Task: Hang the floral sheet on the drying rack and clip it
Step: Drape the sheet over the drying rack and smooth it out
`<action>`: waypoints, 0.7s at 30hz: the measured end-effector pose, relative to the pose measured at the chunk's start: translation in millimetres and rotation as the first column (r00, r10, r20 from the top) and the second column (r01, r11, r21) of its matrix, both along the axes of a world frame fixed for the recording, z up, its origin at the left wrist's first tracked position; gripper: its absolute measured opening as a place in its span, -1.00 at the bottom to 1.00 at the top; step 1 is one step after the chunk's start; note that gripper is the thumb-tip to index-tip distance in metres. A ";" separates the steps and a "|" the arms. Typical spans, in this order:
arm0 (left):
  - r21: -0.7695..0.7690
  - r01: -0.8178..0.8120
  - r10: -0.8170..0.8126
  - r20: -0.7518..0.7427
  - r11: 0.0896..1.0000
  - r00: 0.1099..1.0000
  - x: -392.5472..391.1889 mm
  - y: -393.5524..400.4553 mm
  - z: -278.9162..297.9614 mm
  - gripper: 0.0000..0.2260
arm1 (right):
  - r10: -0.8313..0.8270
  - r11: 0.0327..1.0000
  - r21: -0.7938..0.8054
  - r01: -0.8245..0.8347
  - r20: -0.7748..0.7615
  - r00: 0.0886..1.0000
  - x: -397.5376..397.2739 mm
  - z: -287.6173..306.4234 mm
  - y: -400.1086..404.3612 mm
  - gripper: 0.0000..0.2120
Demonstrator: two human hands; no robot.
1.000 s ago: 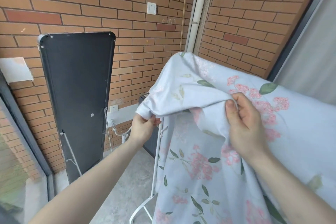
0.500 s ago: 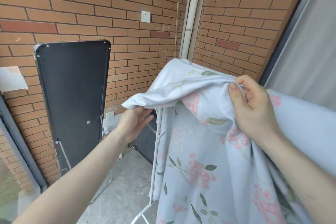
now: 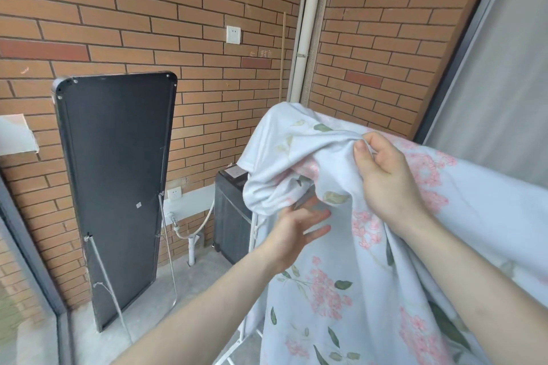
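Observation:
The floral sheet, pale blue with pink flowers and green leaves, is draped over the white drying rack, which shows only as a thin upright post and a foot at the sheet's left edge. My right hand pinches a bunched fold of the sheet near its top. My left hand is under the folded-over white corner of the sheet, fingers spread and straight, touching the cloth from below. No clip is in view.
A tall dark panel on a thin stand leans against the brick wall at left. A dark appliance with a hose stands behind the rack. A white drainpipe runs up the corner; a grey curtain hangs at right.
My left hand let go of the sheet's corner and now lies open beneath it. My right hand lifted its fold higher and the corner has dropped over the rack's end.

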State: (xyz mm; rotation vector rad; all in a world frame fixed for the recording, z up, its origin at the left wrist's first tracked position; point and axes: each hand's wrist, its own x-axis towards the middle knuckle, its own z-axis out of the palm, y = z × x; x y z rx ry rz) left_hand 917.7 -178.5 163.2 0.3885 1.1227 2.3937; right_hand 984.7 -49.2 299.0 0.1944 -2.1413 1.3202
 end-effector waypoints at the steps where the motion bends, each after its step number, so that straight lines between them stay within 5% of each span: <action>1: -0.057 -0.040 0.037 -0.038 0.998 0.999 0.2 6.1 3.1 -0.58 | 0.030 0.999 -0.012 -0.030 0.009 0.999 1.0 0.2 -1.1 -0.67; 10: -0.073 -0.259 0.260 0.007 0.963 0.966 -26.6 18.4 43.8 -0.76 | 0.178 0.980 -0.099 -0.174 0.036 0.983 0.1 19.5 -5.6 -0.77; 16: -0.017 -0.249 0.247 -0.090 0.968 0.965 -31.6 -4.6 72.2 -0.67 | -0.040 0.997 0.062 0.048 -0.110 0.993 -25.6 47.8 26.7 -0.78; 21: 0.053 -0.394 0.398 -0.160 0.917 0.904 -21.0 -30.0 101.0 -0.68 | -0.216 0.958 0.145 0.247 -0.202 0.955 -40.2 75.8 57.3 -0.77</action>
